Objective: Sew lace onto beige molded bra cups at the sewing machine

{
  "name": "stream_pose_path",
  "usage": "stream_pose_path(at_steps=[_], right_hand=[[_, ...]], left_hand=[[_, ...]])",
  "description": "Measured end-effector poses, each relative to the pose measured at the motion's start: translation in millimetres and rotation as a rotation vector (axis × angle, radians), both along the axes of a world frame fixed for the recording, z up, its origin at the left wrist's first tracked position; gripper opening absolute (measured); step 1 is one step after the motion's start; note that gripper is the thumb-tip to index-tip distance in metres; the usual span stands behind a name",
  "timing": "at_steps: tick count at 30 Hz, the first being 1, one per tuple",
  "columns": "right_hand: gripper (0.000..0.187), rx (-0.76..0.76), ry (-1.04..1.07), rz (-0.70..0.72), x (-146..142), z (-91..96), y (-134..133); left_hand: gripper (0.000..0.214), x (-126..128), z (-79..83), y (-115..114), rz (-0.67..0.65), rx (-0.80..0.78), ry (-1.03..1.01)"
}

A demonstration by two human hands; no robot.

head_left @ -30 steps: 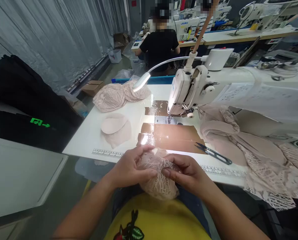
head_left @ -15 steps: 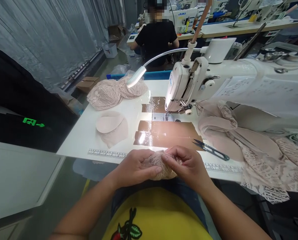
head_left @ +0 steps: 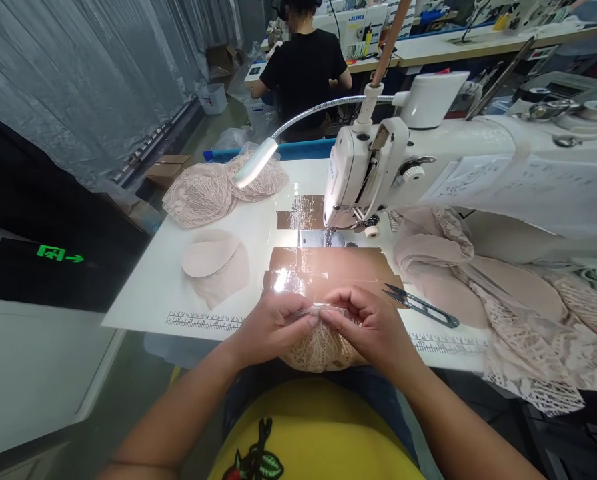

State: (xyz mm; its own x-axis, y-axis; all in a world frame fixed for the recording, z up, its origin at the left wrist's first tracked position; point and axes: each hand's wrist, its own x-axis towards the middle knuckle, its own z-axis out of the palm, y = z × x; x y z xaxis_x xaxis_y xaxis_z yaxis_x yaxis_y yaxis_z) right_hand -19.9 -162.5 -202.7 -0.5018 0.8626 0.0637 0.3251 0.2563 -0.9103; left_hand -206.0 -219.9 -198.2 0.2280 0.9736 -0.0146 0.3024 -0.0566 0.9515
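Note:
A beige lace bra cup (head_left: 318, 348) hangs between my hands at the table's front edge. My left hand (head_left: 281, 327) pinches its upper edge between thumb and fingers. Close beside it, my right hand (head_left: 371, 323) grips the same edge with thumb and forefinger. The two thumbs nearly meet, and the fingertips behind the lace are hidden. Thread snips (head_left: 422, 307) lie just right of my right hand. Beyond my hands stands the white sewing machine (head_left: 351, 177), its needle area lit. Plain beige cup pieces (head_left: 215, 263) lie flat to the left.
Finished-looking lace cups (head_left: 203, 193) sit at the table's far left, under the lamp (head_left: 255, 163). Beige lace and fabric pieces (head_left: 478, 280) are heaped on the right, overhanging the front edge. Brown tape (head_left: 328, 263) covers the table before the needle. A person (head_left: 305, 73) sits ahead at another machine.
The lace piece now shows more of its rounded front below my hands, its upper edge drawn straighter between my fingers. The whole view has shifted slightly.

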Motion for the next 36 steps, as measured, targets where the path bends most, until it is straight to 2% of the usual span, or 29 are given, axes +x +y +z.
stream_pose_path(at_steps=[4,9,12,15,18,20,22,25,27,28,30,32,34,36], right_hand=[[0.023,-0.145,0.033,0.111,2.5,4.4,10.3],[0.024,-0.217,0.118,0.139,3.9,9.0,17.2],[0.023,-0.271,0.19,0.167,3.5,8.7,21.1],[0.024,-0.359,0.262,0.176,1.0,5.7,25.2],[0.026,-0.504,0.327,0.182,-3.2,3.0,29.6],[0.026,-0.555,0.338,0.16,-3.5,3.0,33.8],[0.027,-0.541,0.315,0.088,1.1,4.0,39.7],[0.028,-0.454,0.26,-0.042,17.1,5.4,49.3],[0.028,-0.383,0.202,-0.097,28.4,6.3,54.5],[0.028,-0.349,0.162,-0.117,32.4,7.3,56.6],[0.027,-0.269,0.074,-0.132,35.3,10.9,60.4],[0.023,-0.173,-0.028,-0.104,31.6,16.0,65.0],[0.02,-0.054,-0.145,-0.038,23.8,20.1,70.7],[0.022,0.08,-0.261,0.014,15.0,20.1,76.8]], left_hand=[[0.025,-0.7,2.5,10.3,-0.038,-0.053,-0.089],[0.021,-7.9,5.1,20.9,-0.139,-0.265,-0.363],[0.021,-8.3,5.0,25.2,-0.117,-0.283,-0.418],[0.025,0.7,0.4,27.0,-0.041,-0.304,-0.515],[0.029,10.4,-7.1,28.3,0.101,-0.408,-0.687],[0.028,6.6,-8.2,30.4,0.216,-0.455,-0.763],[0.025,-9.9,-2.0,33.6,0.348,-0.405,-0.763],[0.018,-47.8,18.6,39.3,0.62,-0.132,-0.547],[0.018,-65.8,30.7,45.2,0.783,0.105,-0.193],[0.02,-68.9,33.7,49.8,0.807,0.219,0.019],[0.027,-60.6,30.7,63.3,0.706,0.407,0.448],[0.028,-36.6,17.1,80.9,0.46,0.513,0.818],[0.024,-5.6,-1.5,96.9,0.166,0.438,1.174],[0.019,22.7,-17.5,105.4,0.056,0.415,1.232]])
